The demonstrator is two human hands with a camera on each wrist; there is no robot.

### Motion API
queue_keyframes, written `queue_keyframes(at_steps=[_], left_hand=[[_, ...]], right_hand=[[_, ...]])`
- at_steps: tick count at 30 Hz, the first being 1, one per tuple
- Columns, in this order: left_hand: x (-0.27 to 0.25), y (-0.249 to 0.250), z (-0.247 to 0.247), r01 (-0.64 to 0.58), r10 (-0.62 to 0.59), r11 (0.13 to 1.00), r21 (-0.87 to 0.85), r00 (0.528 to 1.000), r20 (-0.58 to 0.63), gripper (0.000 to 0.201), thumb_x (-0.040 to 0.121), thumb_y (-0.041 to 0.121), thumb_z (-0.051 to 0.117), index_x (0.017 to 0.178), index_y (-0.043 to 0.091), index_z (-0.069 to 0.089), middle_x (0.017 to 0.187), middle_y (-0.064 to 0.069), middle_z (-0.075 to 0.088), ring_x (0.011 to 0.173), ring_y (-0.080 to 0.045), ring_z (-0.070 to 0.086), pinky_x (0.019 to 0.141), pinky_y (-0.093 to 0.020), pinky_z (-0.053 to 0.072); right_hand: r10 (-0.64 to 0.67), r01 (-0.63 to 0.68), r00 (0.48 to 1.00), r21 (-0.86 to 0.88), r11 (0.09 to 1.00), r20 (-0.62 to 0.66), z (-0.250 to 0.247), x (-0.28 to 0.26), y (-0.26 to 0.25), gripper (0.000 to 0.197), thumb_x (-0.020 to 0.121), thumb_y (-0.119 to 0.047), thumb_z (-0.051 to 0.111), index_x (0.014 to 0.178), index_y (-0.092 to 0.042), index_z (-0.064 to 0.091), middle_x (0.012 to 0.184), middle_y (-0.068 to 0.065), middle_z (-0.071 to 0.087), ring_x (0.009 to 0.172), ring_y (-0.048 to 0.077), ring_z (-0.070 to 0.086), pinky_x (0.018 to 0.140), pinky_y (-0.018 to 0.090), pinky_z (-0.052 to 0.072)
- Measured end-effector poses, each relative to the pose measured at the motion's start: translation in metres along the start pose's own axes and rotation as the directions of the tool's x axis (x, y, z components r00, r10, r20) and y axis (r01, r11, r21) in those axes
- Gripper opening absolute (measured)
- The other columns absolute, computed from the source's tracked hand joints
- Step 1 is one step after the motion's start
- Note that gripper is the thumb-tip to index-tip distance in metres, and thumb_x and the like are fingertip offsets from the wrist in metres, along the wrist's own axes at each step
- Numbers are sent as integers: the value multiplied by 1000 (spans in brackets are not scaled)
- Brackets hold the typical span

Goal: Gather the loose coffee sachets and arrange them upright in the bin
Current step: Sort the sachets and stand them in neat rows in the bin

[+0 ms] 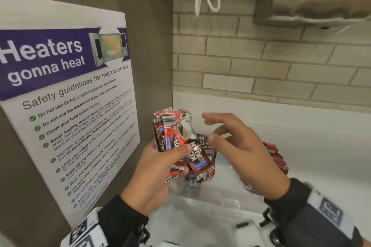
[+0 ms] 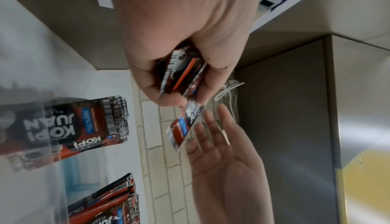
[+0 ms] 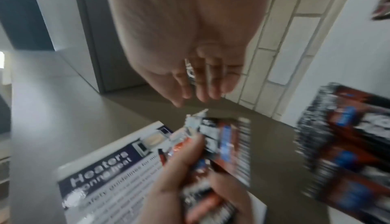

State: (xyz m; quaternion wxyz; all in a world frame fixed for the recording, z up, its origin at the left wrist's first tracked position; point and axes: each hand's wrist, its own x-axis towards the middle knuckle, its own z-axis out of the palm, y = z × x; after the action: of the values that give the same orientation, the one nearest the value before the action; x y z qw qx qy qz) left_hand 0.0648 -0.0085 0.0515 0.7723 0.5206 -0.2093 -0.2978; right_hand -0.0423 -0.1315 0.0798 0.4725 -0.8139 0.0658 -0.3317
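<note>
The left hand (image 1: 152,168) gripped a bundle of coffee sachets (image 1: 170,132) above the clear bin (image 1: 200,202), thumb pressed on the front one, while the right hand (image 1: 243,156), fingers spread and holding nothing, hovered at its three o'clock.

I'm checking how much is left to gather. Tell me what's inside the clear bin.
The clear bin holds two groups of sachets, standing or leaning against its walls. Both hands cover the middle of the bin, so the floor there can't be seen.
</note>
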Motion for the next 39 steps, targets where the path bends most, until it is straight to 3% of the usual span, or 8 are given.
queue_keyframes(at_steps=[5,12,16,19,25,32,35,39], left_hand=[[-5,-3,3,6,-16,995,96,995,95,51,62,10,78,110,17,63,94,-10,73,74,-23,71,52,-28,51],[3,-6,-4,-31,30,999,43,999,25,35,69,-4,76,99,8,64,71,-3,68,62,-14,62,50,-25,47],[12,7,-8,-170,177,979,114,982,-58,21,78,-2,68,94,9,62,68,1,67,63,-15,58,53,-27,47],[23,23,-8,-279,296,909,308,955,-9,27,75,-1,72,90,19,62,69,6,66,61,-12,57,51,-26,46],[34,42,10,-318,268,800,508,948,172,32,73,5,75,92,27,62,73,10,69,61,-6,60,55,-27,47],[40,27,27,-246,200,884,399,968,153,28,75,10,76,93,25,61,71,11,68,65,-5,63,55,-22,46],[37,23,12,-192,189,953,233,981,36,22,77,9,73,93,17,59,72,2,63,60,-9,60,51,-22,48],[29,18,-10,-167,175,974,151,984,-41,40,66,17,75,103,10,61,80,-7,66,62,-13,62,52,-25,49]], right_hand=[[203,-204,970,-4,979,134,3,15,-4,42,82,-7,68,117,-27,55,71,-6,59,63,13,55,60,26,48],[453,-346,891,605,717,-26,1,9,8,22,84,8,59,100,-5,52,88,18,63,61,21,65,55,27,57],[458,-463,886,222,858,76,-7,4,12,25,83,-6,67,107,-12,60,104,9,68,80,23,67,68,28,56],[259,-259,966,-186,948,-29,-22,12,4,19,83,-23,68,101,-28,64,100,-8,65,84,10,61,70,13,45],[-31,6,999,-496,868,-43,-41,27,-13,33,80,-19,71,110,-32,64,93,-10,52,78,-2,46,70,4,34],[199,-194,979,-457,868,-39,-38,24,16,13,80,-5,69,75,-16,63,70,-1,65,63,11,62,63,22,50],[377,-394,919,-276,877,-114,-38,15,49,11,80,3,67,76,0,57,70,8,62,56,10,63,63,27,58],[563,-560,824,-231,795,-63,-24,9,84,20,80,8,65,71,-5,54,68,11,62,58,18,64,63,34,60]])
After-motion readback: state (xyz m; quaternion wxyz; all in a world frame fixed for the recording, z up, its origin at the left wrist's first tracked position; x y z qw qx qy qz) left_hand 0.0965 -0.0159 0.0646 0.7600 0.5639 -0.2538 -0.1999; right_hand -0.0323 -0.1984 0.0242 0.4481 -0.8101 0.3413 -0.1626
